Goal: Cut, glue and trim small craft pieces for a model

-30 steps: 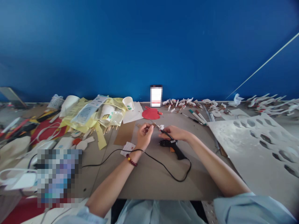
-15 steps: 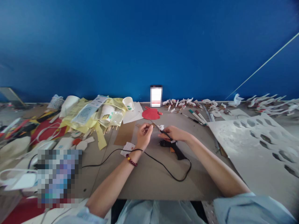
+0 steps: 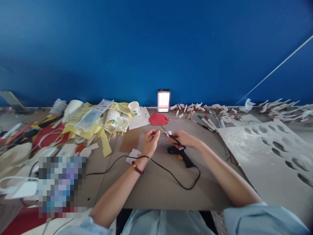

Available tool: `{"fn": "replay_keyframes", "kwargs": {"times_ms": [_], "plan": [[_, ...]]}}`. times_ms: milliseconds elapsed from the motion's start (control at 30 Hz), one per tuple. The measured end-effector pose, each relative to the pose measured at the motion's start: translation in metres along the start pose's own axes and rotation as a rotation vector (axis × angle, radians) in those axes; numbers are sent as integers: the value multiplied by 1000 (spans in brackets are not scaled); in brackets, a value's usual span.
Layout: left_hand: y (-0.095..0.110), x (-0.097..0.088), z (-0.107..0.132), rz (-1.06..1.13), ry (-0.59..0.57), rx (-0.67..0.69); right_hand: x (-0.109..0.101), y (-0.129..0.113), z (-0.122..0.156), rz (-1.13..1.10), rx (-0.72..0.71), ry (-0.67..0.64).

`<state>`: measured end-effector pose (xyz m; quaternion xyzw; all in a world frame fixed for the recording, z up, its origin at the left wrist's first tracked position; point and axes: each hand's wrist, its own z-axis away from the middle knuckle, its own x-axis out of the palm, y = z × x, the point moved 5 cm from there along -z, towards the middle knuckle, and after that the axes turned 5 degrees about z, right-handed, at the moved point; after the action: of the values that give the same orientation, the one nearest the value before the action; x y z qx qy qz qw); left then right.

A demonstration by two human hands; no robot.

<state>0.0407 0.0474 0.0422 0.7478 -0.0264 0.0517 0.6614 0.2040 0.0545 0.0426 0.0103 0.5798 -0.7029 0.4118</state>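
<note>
My left hand [image 3: 150,141] is raised over the table's middle, its fingers pinched on a thin stick [image 3: 156,131] that points toward my right hand. My right hand [image 3: 183,138] is closed around a slim dark tool [image 3: 172,137] whose tip meets a small white piece [image 3: 169,133] at the stick's end. A black glue gun [image 3: 181,153] lies on the brown board just below my right hand, and its black cord [image 3: 171,174] loops under my left wrist, which wears a bead bracelet.
A red paper cutout [image 3: 158,119] and a phone [image 3: 163,100] propped against the blue wall sit beyond my hands. Yellow sheets and paper cups [image 3: 134,108] pile up at left. Markers [image 3: 206,123], many white cutouts [image 3: 195,106] and a holed white sheet [image 3: 269,143] lie at right.
Almost nothing has moved; the slim tool's tip and the white piece have shifted slightly toward the stick's end.
</note>
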Motion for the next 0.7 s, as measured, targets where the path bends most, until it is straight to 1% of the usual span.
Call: {"fn": "replay_keyframes", "kwargs": {"times_ms": [67,133,200,300,367,500,600,700], "plan": [[-1,1,0,8,-10,-9,-4,1,-2,-77,-7,74],[-2,2,0,11,-20,-7,-8,-2,-3,-176,-54,136],[-1,5,1,6,-47,1,-9,-5,-4,-285,-104,165],[1,9,4,-28,-115,7,-9,-8,-3,-417,-129,177],[2,11,6,-56,-140,8,-9,-9,-3,-452,-129,168],[2,13,8,-62,-154,6,-7,-9,-4,-441,-136,149],[0,14,8,-22,-173,-10,-7,-11,-3,-456,-146,173],[-3,14,7,36,-195,-42,-4,-11,-3,-521,-122,208]]}}
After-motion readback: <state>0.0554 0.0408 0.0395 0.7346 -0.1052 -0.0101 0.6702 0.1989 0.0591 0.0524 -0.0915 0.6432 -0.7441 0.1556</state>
